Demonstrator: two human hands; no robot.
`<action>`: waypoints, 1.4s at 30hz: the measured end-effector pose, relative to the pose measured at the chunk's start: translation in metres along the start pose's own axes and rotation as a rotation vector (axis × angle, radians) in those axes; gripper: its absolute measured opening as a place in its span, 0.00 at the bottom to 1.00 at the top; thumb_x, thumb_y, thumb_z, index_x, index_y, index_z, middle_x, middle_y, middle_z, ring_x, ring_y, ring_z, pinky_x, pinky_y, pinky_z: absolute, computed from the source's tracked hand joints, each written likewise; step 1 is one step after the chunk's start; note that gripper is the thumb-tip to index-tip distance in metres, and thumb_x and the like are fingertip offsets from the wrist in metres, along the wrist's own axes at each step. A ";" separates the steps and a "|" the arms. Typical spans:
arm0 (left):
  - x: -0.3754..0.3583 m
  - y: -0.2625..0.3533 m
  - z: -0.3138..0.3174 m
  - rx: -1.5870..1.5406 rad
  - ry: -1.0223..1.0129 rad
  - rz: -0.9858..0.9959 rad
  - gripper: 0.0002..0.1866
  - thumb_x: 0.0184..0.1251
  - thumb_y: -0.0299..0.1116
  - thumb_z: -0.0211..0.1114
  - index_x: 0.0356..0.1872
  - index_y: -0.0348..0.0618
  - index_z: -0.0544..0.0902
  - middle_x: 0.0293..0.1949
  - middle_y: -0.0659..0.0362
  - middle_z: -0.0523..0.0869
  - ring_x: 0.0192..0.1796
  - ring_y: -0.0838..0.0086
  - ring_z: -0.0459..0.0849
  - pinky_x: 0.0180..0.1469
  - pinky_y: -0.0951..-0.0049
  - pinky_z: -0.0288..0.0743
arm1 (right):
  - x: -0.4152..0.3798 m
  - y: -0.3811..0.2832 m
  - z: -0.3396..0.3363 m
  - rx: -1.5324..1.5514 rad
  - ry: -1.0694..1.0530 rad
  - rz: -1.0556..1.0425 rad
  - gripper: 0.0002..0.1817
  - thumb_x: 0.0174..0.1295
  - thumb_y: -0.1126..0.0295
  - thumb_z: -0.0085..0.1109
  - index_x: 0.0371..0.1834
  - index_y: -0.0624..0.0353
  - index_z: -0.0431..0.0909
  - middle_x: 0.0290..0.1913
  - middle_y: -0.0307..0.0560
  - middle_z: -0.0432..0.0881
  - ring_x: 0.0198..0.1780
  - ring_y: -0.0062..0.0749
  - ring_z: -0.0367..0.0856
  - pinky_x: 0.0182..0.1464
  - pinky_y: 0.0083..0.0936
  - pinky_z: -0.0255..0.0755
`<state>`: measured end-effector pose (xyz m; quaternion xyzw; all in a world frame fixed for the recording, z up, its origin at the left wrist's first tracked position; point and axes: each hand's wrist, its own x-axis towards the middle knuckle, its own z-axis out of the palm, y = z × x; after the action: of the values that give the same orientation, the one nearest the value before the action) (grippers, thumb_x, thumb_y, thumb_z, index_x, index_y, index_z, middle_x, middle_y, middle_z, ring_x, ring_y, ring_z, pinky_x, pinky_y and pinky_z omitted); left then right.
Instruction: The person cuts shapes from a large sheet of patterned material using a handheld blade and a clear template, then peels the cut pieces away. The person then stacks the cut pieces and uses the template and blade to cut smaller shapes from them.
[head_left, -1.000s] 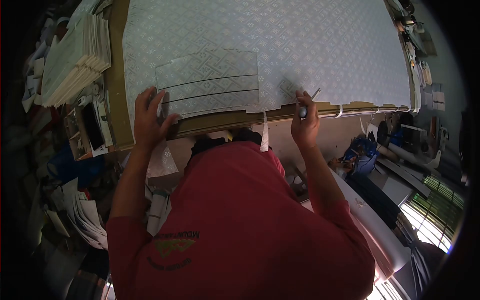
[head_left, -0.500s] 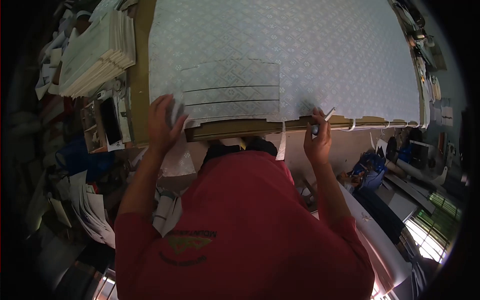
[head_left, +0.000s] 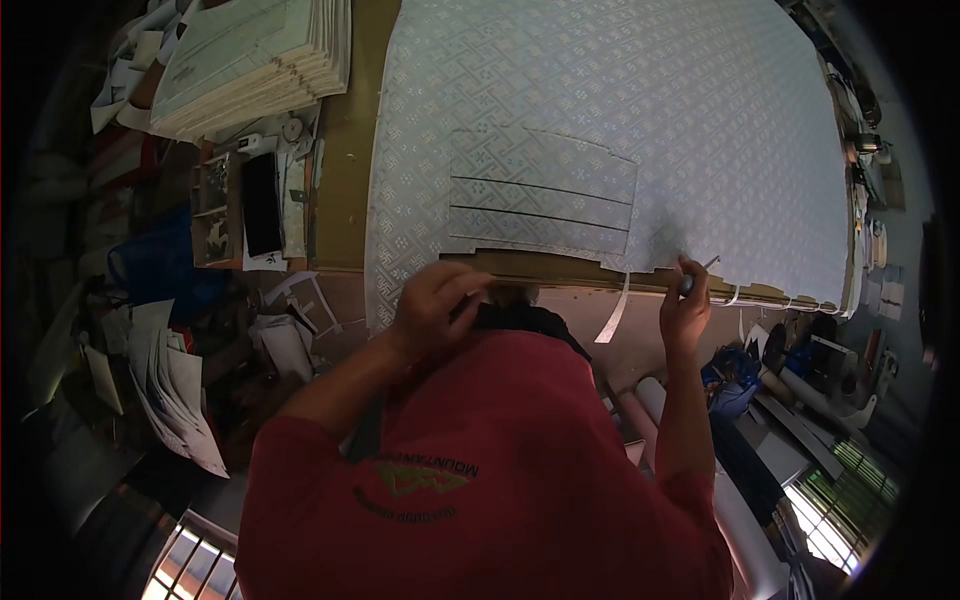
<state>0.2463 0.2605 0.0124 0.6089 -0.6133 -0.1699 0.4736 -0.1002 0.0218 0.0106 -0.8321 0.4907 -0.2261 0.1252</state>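
Pale patterned fabric [head_left: 520, 70] lies spread over the table, with a cut, slitted section [head_left: 545, 190] near its front edge. My left hand [head_left: 440, 305] hangs just off that edge, at the left end of the notch. Its fingers are bent together, and whether anything is between them is hidden. At the right of the slits, my right hand [head_left: 686, 308] is closed on a small cutting tool [head_left: 686, 284], whose thin tip points up and right over the fabric edge. A narrow fabric strip [head_left: 613, 310] dangles from the front edge between my hands.
A thick stack of pale sheets [head_left: 245, 60] sits at the back left. Below it are a wooden tray [head_left: 213, 210] and a dark phone-like slab [head_left: 262, 205]. Loose papers [head_left: 170, 385] lean at the lower left. Blue bags [head_left: 733, 380] and long rolls stand at the right.
The whole view has shifted, with the table now further right. My left hand has left the fabric's surface and moved toward my body, its fingers now bent. My right hand still holds the tool.
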 end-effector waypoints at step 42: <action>0.059 -0.040 -0.029 0.505 -0.086 -0.072 0.28 0.60 0.48 0.80 0.59 0.48 0.87 0.70 0.46 0.78 0.75 0.46 0.71 0.79 0.42 0.61 | 0.036 -0.052 0.053 0.190 -0.123 -0.499 0.28 0.56 0.71 0.78 0.57 0.60 0.74 0.68 0.61 0.82 0.65 0.66 0.80 0.66 0.51 0.76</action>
<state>0.3035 0.2100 0.0173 0.7216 -0.6337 -0.0539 0.2735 -0.0193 0.0149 -0.0035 -0.9241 0.2383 -0.2439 0.1728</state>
